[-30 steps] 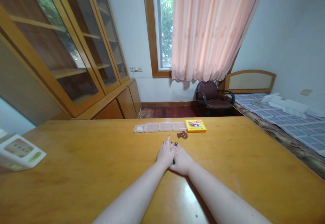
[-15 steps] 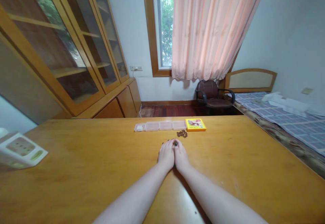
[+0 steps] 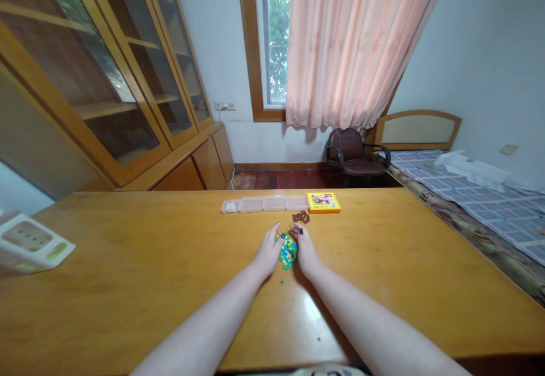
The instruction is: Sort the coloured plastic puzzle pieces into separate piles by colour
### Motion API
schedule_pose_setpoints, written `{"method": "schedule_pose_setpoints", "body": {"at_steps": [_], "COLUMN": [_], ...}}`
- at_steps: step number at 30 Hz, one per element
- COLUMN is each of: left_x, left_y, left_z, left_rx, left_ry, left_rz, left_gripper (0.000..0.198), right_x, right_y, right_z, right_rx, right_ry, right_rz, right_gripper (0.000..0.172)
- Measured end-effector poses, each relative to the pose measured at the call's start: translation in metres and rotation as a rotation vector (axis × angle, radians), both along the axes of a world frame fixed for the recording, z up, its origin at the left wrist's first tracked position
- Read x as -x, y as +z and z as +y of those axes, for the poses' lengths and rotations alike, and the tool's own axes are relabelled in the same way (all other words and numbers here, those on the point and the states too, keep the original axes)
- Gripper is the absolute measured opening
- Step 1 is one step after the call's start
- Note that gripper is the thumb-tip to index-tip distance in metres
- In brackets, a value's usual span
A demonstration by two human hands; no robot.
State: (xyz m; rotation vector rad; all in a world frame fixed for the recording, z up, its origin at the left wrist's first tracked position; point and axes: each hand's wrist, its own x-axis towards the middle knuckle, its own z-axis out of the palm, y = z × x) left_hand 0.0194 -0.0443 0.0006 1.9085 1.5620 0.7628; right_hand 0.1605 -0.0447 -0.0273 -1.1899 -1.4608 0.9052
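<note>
In a room with a window straight ahead, I see a glass-fronted wooden cabinet at 10 o'clock and a bed with a checked cover at 2 o'clock. On the table, a white box sits at 9 o'clock, with a clear compartment tray and a yellow box at 12 o'clock. Small brown pieces lie just below them. The left hand and right hand are slightly apart, palms down, touching either side of a heap of small green, yellow and blue pieces.
</note>
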Motion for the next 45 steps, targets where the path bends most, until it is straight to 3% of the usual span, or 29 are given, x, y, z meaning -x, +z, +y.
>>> {"method": "schedule_pose_setpoints", "body": {"at_steps": [2, 4, 7, 10, 14, 18, 20, 23, 25, 27, 29, 33, 45], "left_x": [0.023, 0.041, 0.049, 0.036, 0.014, 0.007, 0.009, 0.016, 0.022, 0.028, 0.032, 0.029, 0.024], "left_y": [0.002, 0.005, 0.010, 0.012, 0.007, 0.000, 0.001, 0.009, 0.016, 0.021, 0.024, 0.024, 0.016], "left_z": [-0.010, -0.021, -0.028, -0.022, -0.006, 0.009, 0.022, 0.043, 0.053, 0.056, 0.051, 0.041, 0.044], "left_rx": [-0.046, -0.098, -0.099, -0.096, -0.081, -0.030, 0.027, 0.124, 0.109, -0.023, -0.167, -0.243, -0.247], "left_ry": [-0.217, -0.385, -0.425, -0.437, -0.422, -0.375, -0.264, -0.030, 0.035, 0.000, -0.114, -0.328, -0.323], "left_rz": [0.155, 0.343, 0.524, 0.583, 0.554, 0.336, 0.106, -0.261, -0.346, -0.237, -0.013, 0.261, 0.314], "left_gripper": [0.067, 0.092, 0.110, 0.103, 0.088, 0.079, 0.071, 0.054, 0.045, 0.038, 0.034, 0.037, 0.035], "right_x": [-0.026, -0.049, -0.065, -0.058, -0.044, -0.042, -0.044, -0.047, -0.051, -0.055, -0.057, -0.056, -0.047], "right_y": [0.006, 0.014, 0.026, 0.032, 0.033, 0.034, 0.037, 0.045, 0.048, 0.050, 0.049, 0.049, 0.046], "right_z": [-0.008, -0.019, -0.030, -0.028, -0.019, -0.011, -0.002, 0.018, 0.031, 0.039, 0.041, 0.039, 0.037], "right_rx": [0.010, -0.052, -0.127, -0.129, -0.114, -0.176, -0.224, -0.234, -0.292, -0.403, -0.463, -0.465, -0.346], "right_ry": [0.110, 0.252, 0.390, 0.435, 0.430, 0.418, 0.359, 0.150, 0.082, 0.054, 0.110, 0.231, 0.225], "right_rz": [-0.100, -0.382, -0.786, -0.962, -0.998, -0.925, -0.824, -0.648, -0.596, -0.574, -0.614, -0.743, -0.818], "right_gripper": [0.062, 0.079, 0.110, 0.116, 0.117, 0.105, 0.089, 0.059, 0.044, 0.039, 0.037, 0.029, 0.024]}}
